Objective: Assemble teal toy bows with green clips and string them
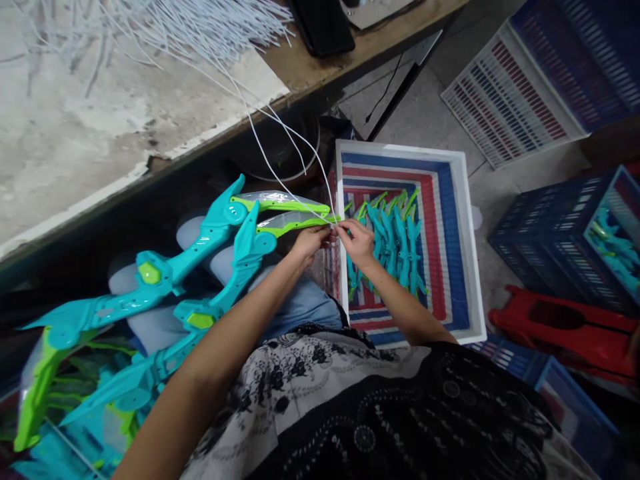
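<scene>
Two turquoise plastic toy bows lie across my lap, the upper bow [187,257] and the lower bow [227,287], each with a bright green end piece. My left hand [311,243] is closed at the green tip of the lower bow, its fingertips partly hidden. Close beside it, my right hand [356,241] pinches a thin white cord [327,175] at that same tip. Loose lengths of the cord arch up toward the table edge. Just where the cord meets the tip is too small to make out.
A heap of white cords [200,27] and a black phone [323,27] lie on the worn table [100,127]. Right of my lap stands a white-rimmed crate [473,267] with a row of bows [393,240]. More bows [65,453] are piled lower left; blue crates [545,233] and a red stool [565,323] stand right.
</scene>
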`<state>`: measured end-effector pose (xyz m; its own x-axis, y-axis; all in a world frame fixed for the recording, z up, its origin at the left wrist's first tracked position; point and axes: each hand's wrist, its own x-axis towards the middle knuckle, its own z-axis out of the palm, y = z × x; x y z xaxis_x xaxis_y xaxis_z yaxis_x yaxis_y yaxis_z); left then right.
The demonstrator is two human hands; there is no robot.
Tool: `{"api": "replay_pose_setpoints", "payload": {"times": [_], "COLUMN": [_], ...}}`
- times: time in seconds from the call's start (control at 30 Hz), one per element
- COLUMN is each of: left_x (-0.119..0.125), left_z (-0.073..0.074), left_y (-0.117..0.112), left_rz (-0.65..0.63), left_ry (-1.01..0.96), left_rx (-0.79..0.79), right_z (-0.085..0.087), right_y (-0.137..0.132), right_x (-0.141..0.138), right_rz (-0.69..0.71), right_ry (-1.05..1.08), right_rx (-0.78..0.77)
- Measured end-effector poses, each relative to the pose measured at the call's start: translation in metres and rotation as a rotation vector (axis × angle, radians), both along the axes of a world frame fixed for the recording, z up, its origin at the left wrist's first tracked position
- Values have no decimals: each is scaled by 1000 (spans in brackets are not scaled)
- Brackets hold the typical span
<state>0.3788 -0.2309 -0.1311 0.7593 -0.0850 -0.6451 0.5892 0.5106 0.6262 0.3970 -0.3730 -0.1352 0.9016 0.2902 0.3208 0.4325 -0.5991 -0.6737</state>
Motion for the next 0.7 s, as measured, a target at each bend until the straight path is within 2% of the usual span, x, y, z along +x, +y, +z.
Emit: {"api": "replay_pose_setpoints", "payload": {"times": [0.2,0.37,0.47,0.57,0.63,0.7], "left_x": [6,6,0,-23,-55,-102], "left_z": [-16,-14,-1,21,40,59], "left_y": [-5,-7,-6,7,28,62], "left_rz": [-9,-64,-113,-156,-204,-332], "left_ry": [-67,-87,-76,-60,-69,-83], "left_rx": [30,127,194,243,279,350], "right_z": [0,-2,-6,-3,1,6], "right_y": [-8,-7,2,7,4,-4], "right_x": [3,13,17,12,5,-5], "right_rz": [18,-144,-104,-42,-56,-75], "right_ry": [159,266,434,501,475,459], "right_rx": [119,252,382,409,391,369]}}
